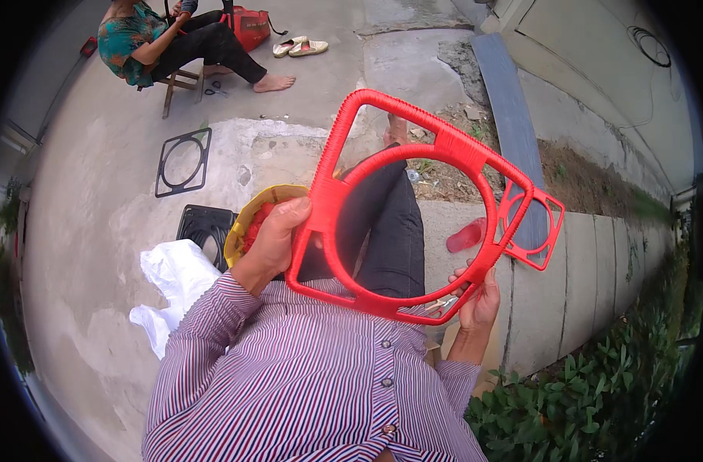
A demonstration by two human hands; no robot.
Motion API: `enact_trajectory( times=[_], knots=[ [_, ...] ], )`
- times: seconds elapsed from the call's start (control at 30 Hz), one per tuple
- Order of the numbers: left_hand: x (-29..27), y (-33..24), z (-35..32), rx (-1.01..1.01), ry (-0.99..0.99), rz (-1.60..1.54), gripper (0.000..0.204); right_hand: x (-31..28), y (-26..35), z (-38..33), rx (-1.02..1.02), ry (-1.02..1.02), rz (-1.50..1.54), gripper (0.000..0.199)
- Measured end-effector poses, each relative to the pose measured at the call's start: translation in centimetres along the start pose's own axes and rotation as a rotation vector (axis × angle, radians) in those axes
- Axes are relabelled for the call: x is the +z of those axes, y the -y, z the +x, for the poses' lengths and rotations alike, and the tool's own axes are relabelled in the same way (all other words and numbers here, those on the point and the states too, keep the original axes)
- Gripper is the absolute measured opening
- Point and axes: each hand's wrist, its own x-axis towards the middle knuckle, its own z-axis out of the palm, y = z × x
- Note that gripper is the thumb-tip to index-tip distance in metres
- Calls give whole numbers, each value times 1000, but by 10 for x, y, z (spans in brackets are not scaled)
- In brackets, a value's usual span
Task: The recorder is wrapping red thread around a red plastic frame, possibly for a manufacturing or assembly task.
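Note:
Before my torso I hold up a square red frame [459, 148] with a large ring inside it, tilted, its bars wrapped in red cord. My left hand [278, 231] grips its left side, thumb on the wrapped band near the ring. The lower right corner is in my right hand [478, 302], fingers curled round the edge and partly hidden behind it. Beside my left hand, a yellow container [233, 245] holds red material. Past the frame's right side lies a second red frame [553, 237], partly covered by the one I hold.
Black frames [205, 225] and a white plastic bag [178, 281] lie at left, another black frame [183, 162] farther off. A seated person [162, 46] is at far left, near shoes [301, 47]. A red slipper [465, 236], a grey plank [509, 100] and green bushes [567, 408] are at right.

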Motion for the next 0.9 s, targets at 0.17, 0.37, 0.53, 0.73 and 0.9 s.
enact_trajectory(
  times=[0.17, 0.37, 0.53, 0.73, 0.9],
  knots=[
    [8, -20, -4, -30, 34, -39, 41, 7, -9, 3, -159, -216, -125, 43],
    [20, -77, 33, 207, 105, 71, 48, 12, -11, 6, -121, -154, -96, 41],
    [31, -100, 64, 265, 259, 25, 47, 19, -10, 10, -96, -145, -93, 40],
    [25, -82, 81, 301, 132, -77, 38, 25, -4, 9, -38, -102, -152, 39],
    [0, -76, 79, 264, 101, -114, 40, 35, 5, 1, -16, -3, -180, 33]
  ],
)
